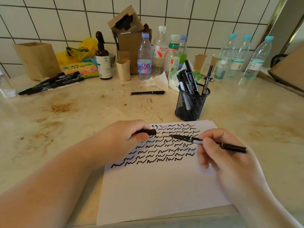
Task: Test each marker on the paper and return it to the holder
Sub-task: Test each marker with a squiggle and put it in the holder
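Markers (51,83) lie in a loose bunch at the far left of the counter (82,112), well apart from both hands, and a single pen (148,92) rests alone near the middle, left of the holder. Nearer the person, the left hand (121,142) sits on the upper left corner of the paper (156,186), fingers curled round a black cap (148,132) whose open end points right. Just beside it, apart from the cap, is the bare tip of the marker (197,141), which slants across the sheet and is pinched between the thumb and fingers of the right hand (218,152); its capped rear end sticks out to the right past the knuckles. Rows of black squiggles cover the top half of the white paper, the lower half being blank. Beyond the sheet's top edge stands the black mesh holder (191,104) with several black markers upright or leaning in it.
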